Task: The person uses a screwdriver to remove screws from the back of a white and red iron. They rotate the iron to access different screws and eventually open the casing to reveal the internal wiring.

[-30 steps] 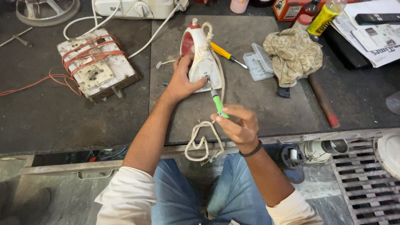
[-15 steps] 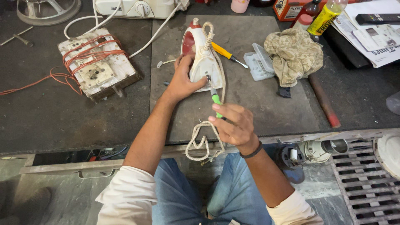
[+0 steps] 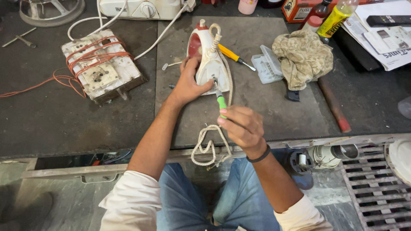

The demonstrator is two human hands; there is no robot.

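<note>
Change since earlier: we find the green-handled screwdriver [image 3: 220, 99] moved up from the cord side, its tip now set against the rear of the iron [image 3: 207, 60]; a moment ago it hung lower, over the mat edge. Our left hand has stayed on the iron.
Iron: one, white and red, lying on the grey mat [image 3: 274, 107] at its upper middle, nose pointing away from us.
Left hand [image 3: 189, 81]: we keep it spread over the iron's near left side, fingers apart, pressing it flat.
Right hand [image 3: 240, 125]: we have it closed around the green handle of the screwdriver, shaft angled up toward the iron.
Cord [image 3: 207, 145]: one, braided white, running from the iron down past the mat and looped over the bench edge.
Screwdrivers: two by our count, the green one in hand and a yellow-handled screwdriver [image 3: 231, 54] lying just right of the iron.
Bit case [image 3: 267, 65]: one, clear plastic, open, beside the yellow one.
Rag [image 3: 303, 55]: one, crumpled, right of the case.
Wired block [image 3: 102, 64]: one, white, wound with orange wire, well left of the mat.
Bottle [image 3: 336, 17]: one, yellow, at the far right.
</note>
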